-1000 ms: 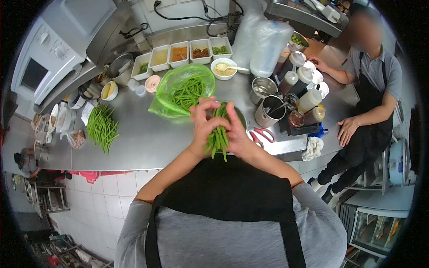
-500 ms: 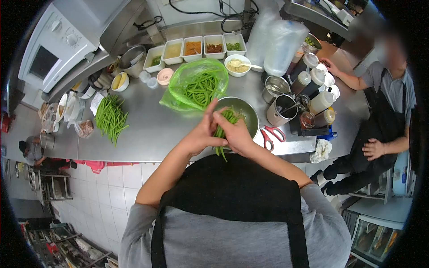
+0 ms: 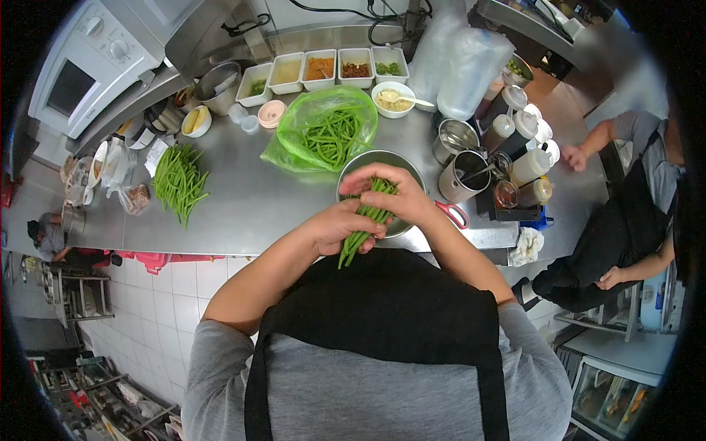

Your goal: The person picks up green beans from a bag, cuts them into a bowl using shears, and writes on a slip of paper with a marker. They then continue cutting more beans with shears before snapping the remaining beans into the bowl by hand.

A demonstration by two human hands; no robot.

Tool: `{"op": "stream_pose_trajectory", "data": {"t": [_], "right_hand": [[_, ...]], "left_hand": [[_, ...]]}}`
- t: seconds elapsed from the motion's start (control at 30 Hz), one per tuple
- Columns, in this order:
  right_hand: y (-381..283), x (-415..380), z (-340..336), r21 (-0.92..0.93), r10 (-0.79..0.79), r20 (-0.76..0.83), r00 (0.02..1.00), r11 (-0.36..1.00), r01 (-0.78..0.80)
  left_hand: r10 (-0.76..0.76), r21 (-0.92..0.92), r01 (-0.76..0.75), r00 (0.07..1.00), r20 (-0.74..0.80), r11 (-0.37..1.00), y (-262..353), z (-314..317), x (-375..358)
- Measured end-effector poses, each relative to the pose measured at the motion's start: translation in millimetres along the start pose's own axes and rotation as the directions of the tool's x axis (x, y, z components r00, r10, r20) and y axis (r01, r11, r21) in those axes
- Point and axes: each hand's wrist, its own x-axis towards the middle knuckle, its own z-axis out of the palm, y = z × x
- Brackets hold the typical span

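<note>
A bundle of green beans (image 3: 359, 239) lies between my two hands, just in front of my apron. My left hand (image 3: 342, 226) is closed around its lower part. From above, my right hand (image 3: 393, 192) wraps the upper part. Beneath and beyond the hands sits a metal bowl (image 3: 417, 176), mostly covered by them. Behind the bowl, a green plastic bag (image 3: 290, 126) lies open with more beans in it. Another pile of green beans (image 3: 179, 182) rests on the counter to the left. Red-handled scissors (image 3: 457, 214) lie right of the bowl, partly hidden by my right arm.
White tubs of toppings (image 3: 319, 82) line the back. A white bowl with a spoon (image 3: 393, 104) stands before them. Squeeze bottles (image 3: 528, 167) and a metal container (image 3: 462, 189) crowd the right. A co-worker (image 3: 625, 191) stands at far right; a microwave (image 3: 81, 70) is upper left.
The bean bundle has tilted and come closer to my body, with my right hand now wrapped over its top. The co-worker has shifted back to the right, hand drawn away from the bottles.
</note>
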Motion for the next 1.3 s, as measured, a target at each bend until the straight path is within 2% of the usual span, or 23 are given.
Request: {"op": "stream_pose_trajectory", "data": {"t": [0.07, 0.17, 0.2, 0.3, 0.4, 0.47, 0.53, 0.63, 0.67, 0.7, 0.73, 0.87, 0.97, 1.07, 1.13, 1.17, 1.27, 1.3], "right_hand": [[0, -3, -4, 0.000, 0.100, 0.166, 0.981, 0.995, -0.102], [-1, -9, 1, 0.177, -0.048, -0.095, 0.994, 0.982, 0.064], [-6, -13, -2, 0.136, 0.004, -0.143, 0.990, 0.991, 0.015], [-11, -16, -10, -0.120, 0.000, -0.034, 0.999, 0.993, -0.004], [-2, -12, -6, -0.300, 0.153, 0.163, 0.975, 0.949, -0.099], [-1, -14, 3, -0.159, 0.023, -0.041, 0.999, 0.987, -0.029], [0, -19, 6, -0.041, -0.048, -0.242, 0.969, 0.998, 0.039], [-9, -34, -8, -0.203, -0.142, -0.331, 0.933, 0.976, 0.076], [-26, -37, -5, -0.371, -0.149, -0.359, 0.921, 0.929, 0.006], [-24, -40, -1, -0.426, -0.181, -0.367, 0.912, 0.905, 0.008], [-26, -43, 5, -0.458, -0.156, -0.324, 0.933, 0.889, -0.010], [-30, -37, 37, -0.499, -0.105, -0.031, 0.994, 0.863, 0.076], [-13, -38, 63, -0.477, -0.175, 0.065, 0.982, 0.859, 0.184], [-10, -39, 91, -0.530, -0.298, 0.151, 0.943, 0.781, 0.331], [-9, -42, 115, -0.554, -0.283, 0.169, 0.944, 0.765, 0.328], [-10, -46, 125, -0.584, -0.273, 0.155, 0.949, 0.750, 0.311], [-15, -54, 163, -0.505, -0.288, 0.198, 0.937, 0.789, 0.349], [-12, -58, 180, -0.473, -0.291, 0.208, 0.934, 0.806, 0.356]], "left_hand": [[-0.034, -0.012, 0.033, 0.997, -0.066, 0.999, -3, 6, -1], [0.039, -0.025, -0.040, 0.997, -0.061, 0.999, -15, -1, 1], [0.051, -0.025, -0.052, 0.998, -0.044, 0.998, -16, -3, 1], [0.069, -0.021, -0.069, 0.998, 0.003, 0.997, -18, -4, 3], [0.050, -0.024, -0.049, 0.999, 0.016, 0.998, -20, -2, 6], [0.033, -0.044, -0.033, 0.999, -0.008, 0.998, -23, -1, 7], [0.030, -0.128, -0.033, 0.999, -0.031, 0.991, -22, -1, 2], [0.083, -0.177, -0.092, 0.995, -0.058, 0.980, -27, -7, -5], [0.112, -0.183, -0.124, 0.991, -0.072, 0.975, -33, -6, -8], [0.126, -0.151, -0.149, 0.981, -0.149, 0.977, -38, 0, -11], [0.176, -0.095, -0.198, 0.963, -0.202, 0.976, -45, 5, -14], [0.380, 0.111, -0.367, 0.838, -0.392, 0.924, -91, 25, -23], [0.354, 0.256, -0.248, 0.732, -0.582, 0.934, -100, 52, -58], [0.374, 0.266, -0.263, 0.689, -0.621, 0.927, -120, 59, -85], [0.398, 0.280, -0.284, 0.652, -0.645, 0.917, -135, 63, -101], [0.362, 0.248, -0.264, 0.652, -0.667, 0.932, -142, 65, -111], [0.285, 0.164, -0.242, 0.645, -0.709, 0.956, -171, 67, -147], [0.313, 0.179, -0.267, 0.644, -0.698, 0.947, -181, 67, -161]]}}
